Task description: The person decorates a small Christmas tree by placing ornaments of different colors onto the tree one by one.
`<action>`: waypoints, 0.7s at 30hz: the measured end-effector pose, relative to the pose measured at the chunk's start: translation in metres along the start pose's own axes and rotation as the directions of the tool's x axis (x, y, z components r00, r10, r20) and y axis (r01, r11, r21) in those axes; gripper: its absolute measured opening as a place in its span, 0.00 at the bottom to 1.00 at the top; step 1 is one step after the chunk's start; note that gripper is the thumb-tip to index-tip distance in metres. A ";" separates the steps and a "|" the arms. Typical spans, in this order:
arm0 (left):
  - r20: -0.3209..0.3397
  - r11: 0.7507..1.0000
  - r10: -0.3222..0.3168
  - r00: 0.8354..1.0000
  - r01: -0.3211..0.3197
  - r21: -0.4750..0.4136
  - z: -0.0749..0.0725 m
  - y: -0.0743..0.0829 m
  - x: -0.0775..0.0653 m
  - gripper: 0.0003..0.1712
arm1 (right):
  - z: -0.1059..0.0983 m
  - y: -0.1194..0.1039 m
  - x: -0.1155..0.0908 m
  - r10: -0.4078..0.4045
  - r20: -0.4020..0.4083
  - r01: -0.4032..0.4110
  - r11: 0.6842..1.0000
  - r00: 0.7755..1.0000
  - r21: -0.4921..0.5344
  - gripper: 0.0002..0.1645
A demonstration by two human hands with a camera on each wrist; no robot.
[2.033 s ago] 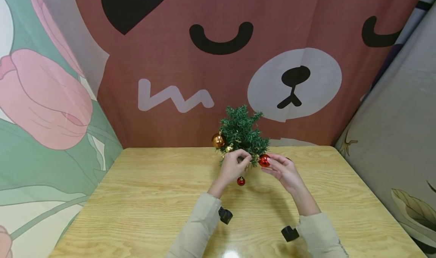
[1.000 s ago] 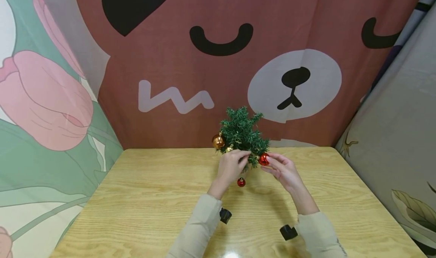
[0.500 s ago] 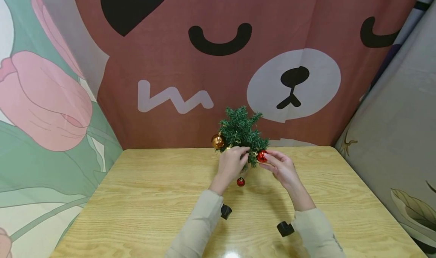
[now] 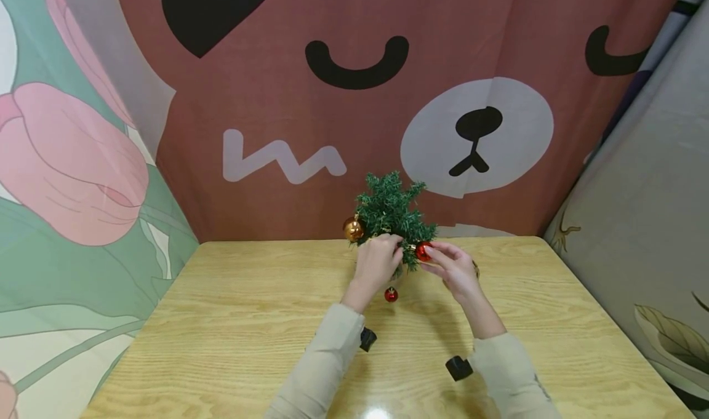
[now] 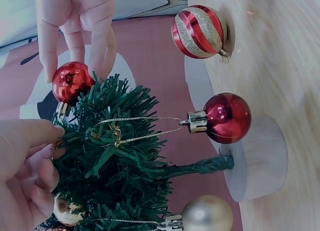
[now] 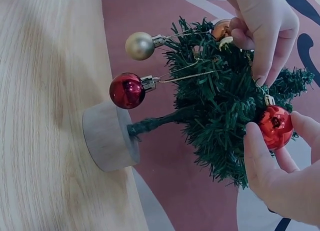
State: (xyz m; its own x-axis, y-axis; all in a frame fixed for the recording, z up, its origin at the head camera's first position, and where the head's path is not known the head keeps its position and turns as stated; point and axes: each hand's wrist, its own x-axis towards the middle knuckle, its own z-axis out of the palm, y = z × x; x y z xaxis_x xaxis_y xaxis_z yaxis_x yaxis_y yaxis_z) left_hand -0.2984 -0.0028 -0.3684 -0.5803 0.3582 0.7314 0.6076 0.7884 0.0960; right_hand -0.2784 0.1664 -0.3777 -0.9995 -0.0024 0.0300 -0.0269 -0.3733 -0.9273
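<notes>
A small green Christmas tree [image 4: 390,207] stands on a round pale base [image 6: 107,136]. Beside its branches my right hand [image 4: 456,271] holds a shiny red bauble [image 6: 276,127] in its fingertips. My left hand [image 4: 376,262] pinches the bauble's thin gold cord [image 5: 59,141] against the tree; in the head view its fingertips partly hide the branches. Other ornaments hang on the tree: an orange-gold bauble [image 4: 353,229], a smaller dark red bauble [image 5: 228,118] and a matte champagne bauble [image 5: 207,213].
A red and silver striped bauble [image 5: 199,31] lies on the wooden table [image 4: 249,320]; in the head view my right wrist mostly hides it. A patterned brown cloth [image 4: 266,99] hangs behind the table's far edge. A black camera sits at each wrist.
My right hand has brought the red bauble left and slightly up, closer to the branches. My left fingers have moved up and a little left. An edge of the striped bauble now shows.
</notes>
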 end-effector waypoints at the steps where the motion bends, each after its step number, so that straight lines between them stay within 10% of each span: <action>1: 0.002 1.000 -0.005 1.000 0.005 0.008 0.000 0.000 0.000 0.06 | 0.001 0.000 0.000 -0.006 -0.006 0.005 1.000 1.000 -0.010 0.10; 21: 0.031 0.993 -0.059 0.998 0.055 0.109 0.001 0.006 0.002 0.06 | 0.002 0.004 0.002 0.005 -0.035 -0.009 0.994 0.999 -0.106 0.11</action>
State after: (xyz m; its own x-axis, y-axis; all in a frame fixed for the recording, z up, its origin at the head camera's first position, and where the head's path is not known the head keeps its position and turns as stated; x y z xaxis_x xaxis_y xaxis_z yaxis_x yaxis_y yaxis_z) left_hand -0.2964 0.0027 -0.3673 -0.6313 0.3265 0.7035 0.5123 0.8566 0.0622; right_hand -0.2810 0.1634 -0.3809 -0.9995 0.0284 0.0120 -0.0193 -0.2732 -0.9618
